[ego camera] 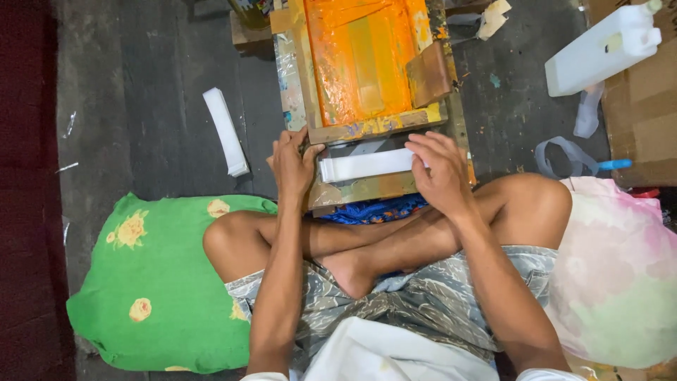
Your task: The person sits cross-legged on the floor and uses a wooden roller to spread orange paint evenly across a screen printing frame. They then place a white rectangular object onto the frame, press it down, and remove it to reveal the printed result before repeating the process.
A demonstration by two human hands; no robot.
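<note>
A person sits cross-legged on a dark concrete floor, seen from above. Both hands rest on a white strip of ribbon or fabric that lies flat and crosswise on a paint-stained wooden base just in front of the knees. The left hand presses its spread fingers on the strip's left end and the base edge. The right hand lies palm down over the strip's right end, fingers open and flat. The hands are apart, neither one closed around anything.

Just beyond the strip sits a wooden printing screen frame, its mesh coated in bright orange ink. A brown wooden squeegee rests on the frame's right side.

To the left on the floor lies a stack of white strips, well apart from the hands. A green cushion with yellow flowers lies by the left knee. At the upper right a white plastic jug lies on its side near cardboard. A pale pink and green cloth covers the area beside the right knee.
</note>
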